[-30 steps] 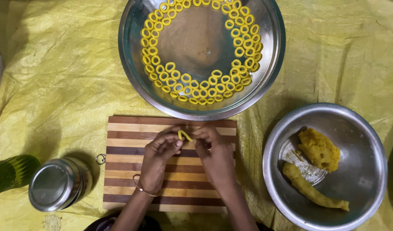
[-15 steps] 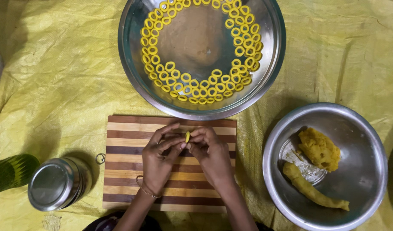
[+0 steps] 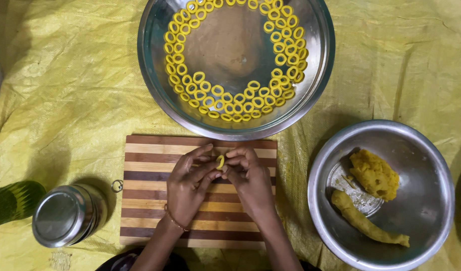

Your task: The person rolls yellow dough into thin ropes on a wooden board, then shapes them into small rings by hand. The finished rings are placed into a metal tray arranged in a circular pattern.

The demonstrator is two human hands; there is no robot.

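Head view: both hands' fingers (image 3: 210,168) half hide a dough ring (image 3: 220,161).

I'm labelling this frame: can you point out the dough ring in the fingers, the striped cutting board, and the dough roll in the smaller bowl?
dough ring (image 3: 220,161), head view, middle of its loop.
striped cutting board (image 3: 145,200), head view, bare left part.
dough roll (image 3: 363,223), head view, mid-length.

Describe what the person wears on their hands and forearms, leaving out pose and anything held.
Both forearms are bare, with no sleeves in view. The left hand has a thin bangle around its wrist. The right hand shows no bangle, watch or glove. No rings can be made out on either hand.
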